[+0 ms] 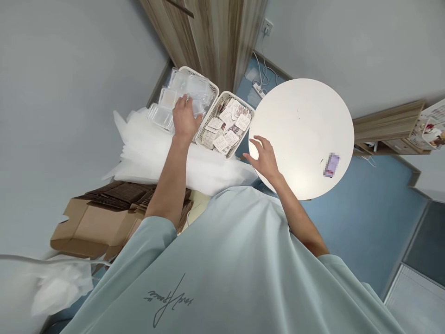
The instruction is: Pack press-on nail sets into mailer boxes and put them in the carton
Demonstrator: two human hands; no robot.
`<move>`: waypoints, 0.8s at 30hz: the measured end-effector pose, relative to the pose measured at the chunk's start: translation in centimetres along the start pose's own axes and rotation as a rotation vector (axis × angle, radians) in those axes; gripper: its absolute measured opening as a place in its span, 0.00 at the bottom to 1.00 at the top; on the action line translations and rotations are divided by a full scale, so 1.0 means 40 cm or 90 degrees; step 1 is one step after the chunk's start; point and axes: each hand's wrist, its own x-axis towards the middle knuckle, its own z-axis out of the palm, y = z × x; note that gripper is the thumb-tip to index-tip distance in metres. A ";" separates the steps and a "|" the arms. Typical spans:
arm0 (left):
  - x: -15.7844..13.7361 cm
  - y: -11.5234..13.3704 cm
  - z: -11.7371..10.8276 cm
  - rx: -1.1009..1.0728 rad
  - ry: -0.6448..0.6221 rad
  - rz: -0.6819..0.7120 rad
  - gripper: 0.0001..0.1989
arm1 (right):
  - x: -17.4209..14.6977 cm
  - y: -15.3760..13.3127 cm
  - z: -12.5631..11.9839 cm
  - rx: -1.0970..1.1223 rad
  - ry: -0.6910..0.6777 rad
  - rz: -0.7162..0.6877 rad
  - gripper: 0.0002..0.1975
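Note:
My left hand (186, 118) reaches over a pile of clear plastic boxes (200, 88), with its thumb apart from the fingers. The fingertips are at the boxes, and I see no box lifted in them. These boxes lie in and over the side of a white basket (216, 89). Beside it, a second white basket (199, 139) holds many small printed cards (227, 121) in a loose heap. At the left edge of the white round table (302, 125), my right hand (264, 157) hovers with fingers apart and nothing in them.
White foam sheets (149, 157) are stacked below the baskets. Flattened brown cardboard boxes (100, 222) lie at the left. A blurred purple item (331, 165) is on the table. A power strip (258, 90) with cables lies on the floor by the wood-grain cabinet (215, 37).

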 end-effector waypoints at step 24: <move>-0.174 0.269 0.163 -0.009 -0.058 0.156 0.47 | -0.090 0.035 -0.107 0.159 0.052 0.047 0.31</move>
